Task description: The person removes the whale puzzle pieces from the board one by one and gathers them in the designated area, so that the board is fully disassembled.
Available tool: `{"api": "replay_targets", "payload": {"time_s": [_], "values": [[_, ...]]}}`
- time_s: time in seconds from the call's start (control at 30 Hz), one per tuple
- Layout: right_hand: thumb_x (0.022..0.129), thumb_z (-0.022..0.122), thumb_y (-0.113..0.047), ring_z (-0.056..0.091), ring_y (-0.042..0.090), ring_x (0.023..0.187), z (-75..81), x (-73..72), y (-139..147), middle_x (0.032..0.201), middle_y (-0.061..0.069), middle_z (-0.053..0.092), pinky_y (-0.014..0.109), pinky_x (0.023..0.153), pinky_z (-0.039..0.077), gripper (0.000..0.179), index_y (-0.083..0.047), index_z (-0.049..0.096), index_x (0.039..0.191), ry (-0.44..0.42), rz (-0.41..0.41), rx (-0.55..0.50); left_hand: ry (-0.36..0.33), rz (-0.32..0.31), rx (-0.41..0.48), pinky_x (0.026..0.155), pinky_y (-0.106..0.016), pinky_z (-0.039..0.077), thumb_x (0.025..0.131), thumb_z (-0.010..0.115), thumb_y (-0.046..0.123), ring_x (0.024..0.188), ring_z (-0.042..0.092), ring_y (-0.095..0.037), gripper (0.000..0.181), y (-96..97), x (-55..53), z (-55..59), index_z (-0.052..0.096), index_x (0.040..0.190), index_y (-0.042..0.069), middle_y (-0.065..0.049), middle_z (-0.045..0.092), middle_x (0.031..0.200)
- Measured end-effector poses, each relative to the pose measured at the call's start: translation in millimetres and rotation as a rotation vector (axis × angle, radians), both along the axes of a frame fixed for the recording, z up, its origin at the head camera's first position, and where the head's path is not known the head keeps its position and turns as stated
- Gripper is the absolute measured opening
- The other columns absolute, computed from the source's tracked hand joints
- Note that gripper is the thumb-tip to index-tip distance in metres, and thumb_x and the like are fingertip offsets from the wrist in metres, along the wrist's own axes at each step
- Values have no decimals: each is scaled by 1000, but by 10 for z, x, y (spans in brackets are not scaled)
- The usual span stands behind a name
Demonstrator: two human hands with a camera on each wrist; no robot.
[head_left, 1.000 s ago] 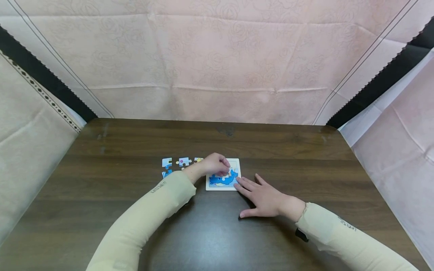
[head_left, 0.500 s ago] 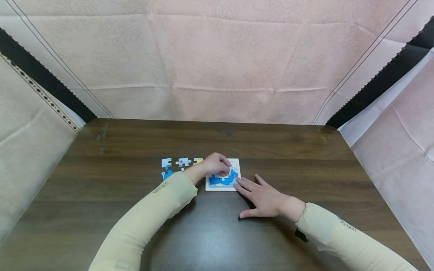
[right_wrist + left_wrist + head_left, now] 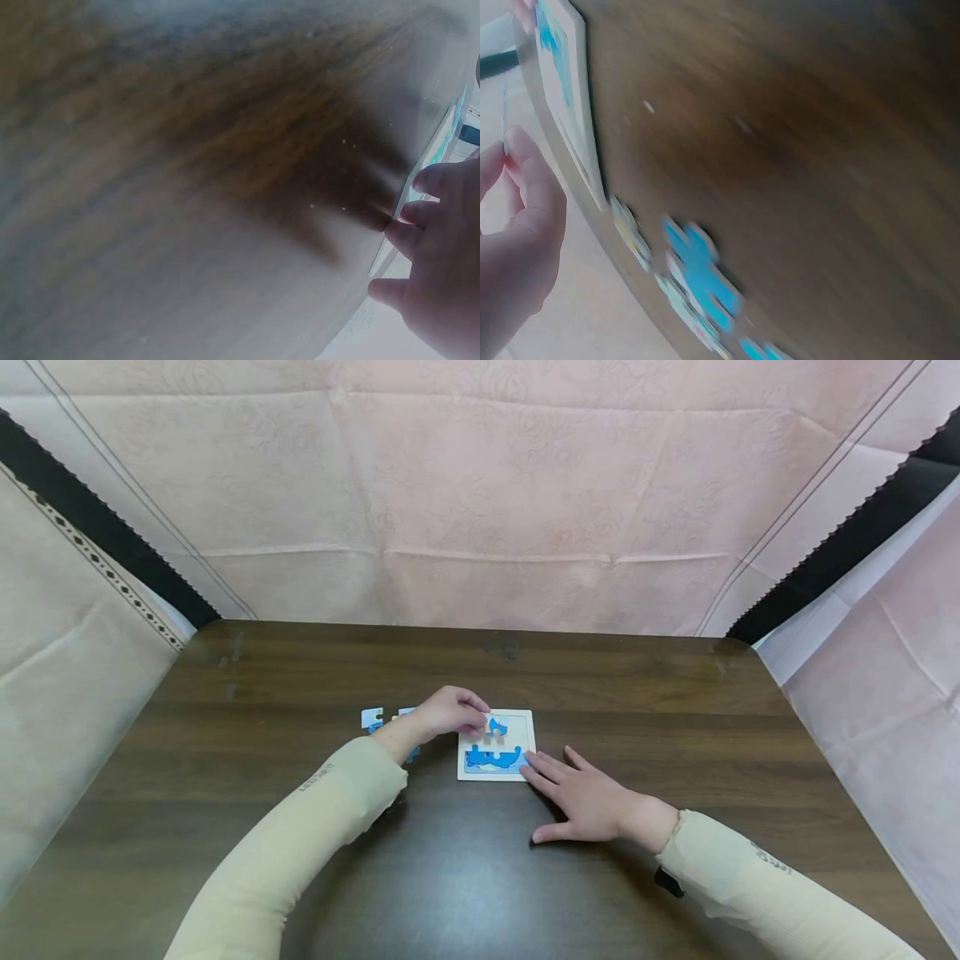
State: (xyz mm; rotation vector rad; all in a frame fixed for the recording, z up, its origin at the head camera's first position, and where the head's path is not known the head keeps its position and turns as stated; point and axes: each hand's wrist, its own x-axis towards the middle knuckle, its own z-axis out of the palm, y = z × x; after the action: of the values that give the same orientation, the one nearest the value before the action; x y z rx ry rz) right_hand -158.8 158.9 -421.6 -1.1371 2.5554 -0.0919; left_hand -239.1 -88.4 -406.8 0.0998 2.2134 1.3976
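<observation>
Over the left part of the white-framed puzzle board [image 3: 528, 727], my left hand [image 3: 442, 714] pinches a blue jigsaw piece [image 3: 497, 727] between thumb and fingertips. In the left wrist view that thumb and finger [image 3: 525, 180] meet, with the piece seen thinly edge-on. A blue whale picture [image 3: 492, 758] fills the lower part of the board. My right hand [image 3: 581, 797] lies spread on the table, its fingertips touching the board's lower right edge. The right wrist view shows those straight fingers [image 3: 409, 236] at the frame.
Loose jigsaw pieces lie left of the board, partly behind the left forearm; one light blue piece [image 3: 371, 718] shows at the far left. The left wrist view shows a blue piece [image 3: 701, 274] and a yellowish piece [image 3: 630, 232]. Pink cloth [image 3: 480, 510] hangs behind the wooden table [image 3: 480, 877].
My left hand has lifted the blue piece off the whale picture and moved left and slightly away from me with it. The right hand stays in place.
</observation>
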Motion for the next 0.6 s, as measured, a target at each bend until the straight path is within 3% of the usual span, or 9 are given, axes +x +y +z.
{"api": "replay_targets", "payload": {"time_s": [0.23,0.6], "values": [[84,48,-66,21,24,144,28,10,-3,156,9,20,56,115,13,87,-12,27,148,3,4,1,-27,55,-5,80,-27,56,89,63,13,79,64,-15,28,-220,21,-13,59,113,-1,-15,64,102],[83,49,-66,22,24,144,29,18,38,156,9,21,55,115,13,87,-11,28,147,16,-3,-1,-40,39,2,80,-28,56,90,61,11,78,63,-15,27,-442,56,-49,58,113,-2,-15,63,99]]}}
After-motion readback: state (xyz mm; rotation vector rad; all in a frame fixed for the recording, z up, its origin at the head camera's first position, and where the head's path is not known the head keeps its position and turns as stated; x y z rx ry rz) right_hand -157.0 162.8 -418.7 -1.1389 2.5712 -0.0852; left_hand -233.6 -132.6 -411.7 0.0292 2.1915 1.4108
